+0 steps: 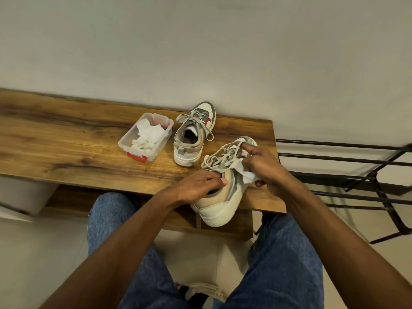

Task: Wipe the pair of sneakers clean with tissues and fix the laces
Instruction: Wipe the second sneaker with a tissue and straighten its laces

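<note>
Against a plain pale wall stands a brown wood-grain table. At its near right edge the left hand grips the collar of a beige-and-white laced sneaker, fingers tucked inside, while the right hand pinches a crumpled white tissue against its side. Behind it sits the matching second sneaker — beside a clear plastic tub of tissues.

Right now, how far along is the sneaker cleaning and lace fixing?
Done, seemingly: far sneaker stands laced beside the tissue box. In hand: left hand holds the near sneaker; right hand presses a tissue to its side. Left: its loose laces.
</note>
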